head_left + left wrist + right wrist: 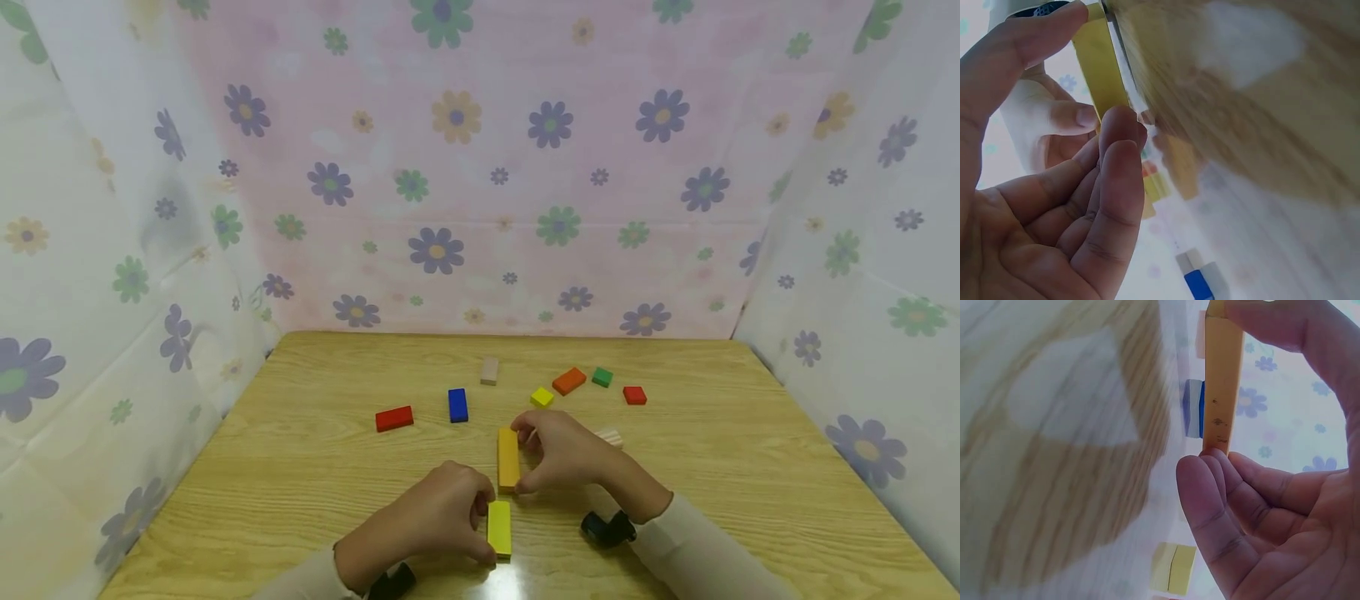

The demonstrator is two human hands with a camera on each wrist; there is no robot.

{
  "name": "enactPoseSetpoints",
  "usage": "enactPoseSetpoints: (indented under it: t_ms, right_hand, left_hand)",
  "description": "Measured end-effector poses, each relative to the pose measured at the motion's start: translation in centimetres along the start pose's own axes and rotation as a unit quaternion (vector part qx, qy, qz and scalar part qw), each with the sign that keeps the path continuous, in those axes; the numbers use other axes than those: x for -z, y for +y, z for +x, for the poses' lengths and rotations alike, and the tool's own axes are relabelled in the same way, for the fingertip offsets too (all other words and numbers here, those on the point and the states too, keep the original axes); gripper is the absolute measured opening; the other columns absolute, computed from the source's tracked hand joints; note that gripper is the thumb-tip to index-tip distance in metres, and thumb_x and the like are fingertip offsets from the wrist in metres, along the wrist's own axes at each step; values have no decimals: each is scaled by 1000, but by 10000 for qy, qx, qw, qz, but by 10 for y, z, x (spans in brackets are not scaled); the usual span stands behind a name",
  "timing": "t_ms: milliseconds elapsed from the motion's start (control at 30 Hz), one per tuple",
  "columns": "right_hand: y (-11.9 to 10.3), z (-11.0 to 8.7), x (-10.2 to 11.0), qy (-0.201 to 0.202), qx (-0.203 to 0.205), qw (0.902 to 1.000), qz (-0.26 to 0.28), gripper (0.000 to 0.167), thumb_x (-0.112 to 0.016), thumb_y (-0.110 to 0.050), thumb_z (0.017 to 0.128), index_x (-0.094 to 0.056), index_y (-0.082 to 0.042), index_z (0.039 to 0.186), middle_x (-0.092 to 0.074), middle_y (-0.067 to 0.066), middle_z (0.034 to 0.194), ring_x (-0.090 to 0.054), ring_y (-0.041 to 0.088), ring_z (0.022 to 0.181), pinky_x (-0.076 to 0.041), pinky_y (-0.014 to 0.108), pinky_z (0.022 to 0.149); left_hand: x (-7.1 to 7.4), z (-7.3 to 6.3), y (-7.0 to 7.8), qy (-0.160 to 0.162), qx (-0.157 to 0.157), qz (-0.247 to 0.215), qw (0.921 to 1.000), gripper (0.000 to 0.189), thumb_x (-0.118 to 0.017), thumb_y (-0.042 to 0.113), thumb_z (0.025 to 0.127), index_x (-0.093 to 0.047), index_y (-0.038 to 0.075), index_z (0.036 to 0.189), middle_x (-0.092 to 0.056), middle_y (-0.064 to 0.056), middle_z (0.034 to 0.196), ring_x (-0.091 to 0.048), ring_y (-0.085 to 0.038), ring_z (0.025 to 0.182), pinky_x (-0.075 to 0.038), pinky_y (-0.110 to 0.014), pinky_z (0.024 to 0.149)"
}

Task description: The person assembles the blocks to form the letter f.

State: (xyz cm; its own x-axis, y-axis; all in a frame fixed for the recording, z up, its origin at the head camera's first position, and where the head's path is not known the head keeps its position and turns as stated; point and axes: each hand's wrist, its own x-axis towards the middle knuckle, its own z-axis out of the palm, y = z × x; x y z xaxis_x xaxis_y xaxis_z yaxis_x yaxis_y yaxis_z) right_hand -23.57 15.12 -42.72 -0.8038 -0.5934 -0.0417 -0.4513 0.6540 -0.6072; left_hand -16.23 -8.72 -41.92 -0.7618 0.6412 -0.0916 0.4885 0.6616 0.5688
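Observation:
My left hand (442,512) pinches a yellow block (499,530) lengthwise, thumb at the near end and fingertips at the far end. The left wrist view shows this yellow block (1102,65) between thumb and fingers. Just beyond it, my right hand (562,454) pinches a longer orange-yellow block (507,461) the same way, thumb near and fingers far. In the right wrist view small dark marks show on the side of that orange-yellow block (1221,381). The two blocks stand nearly in line, end toward end, close over the wooden table (300,483).
Farther back lie a red block (394,418), a blue block (458,405), a pale wooden block (489,371), a small yellow block (542,397), an orange block (569,381), a green block (602,377) and a small red block (634,395). A ridged pale piece (611,437) sits partly behind my right hand.

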Motion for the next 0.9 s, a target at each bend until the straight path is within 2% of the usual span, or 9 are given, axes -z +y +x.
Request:
enactPoseSetpoints:
  t_ms: [267,633,900]
  right_hand:
    - [0,3,-3,-35,-45,9999,-124,78,-94,-36,66,-63,-9,132,-65,-8,109,-63,12,99,-56,31,87]
    - [-1,4,-7,-63,-116,9998,-128,78,-95,-37,64,-64,-9,130,-65,-8,109,-62,12,101,-56,34,90]
    - [0,3,-7,-100,-264,9996,64,82,-97,-38,64,-63,-8,133,-66,-7,111,-63,12,102,-56,36,92]
  left_hand:
    - [-5,4,-1,26,-10,71,10000,36,-97,31,65,-71,18,86,-59,15,64,-52,3,57,-46,-17,55]
    - [-5,4,2,-3,189,195,9996,45,-99,36,65,-76,14,97,-60,14,70,-53,2,62,-48,-17,60]
    - [-5,3,3,0,164,314,9994,43,-100,38,63,-73,16,89,-55,15,66,-48,2,59,-43,-17,56]
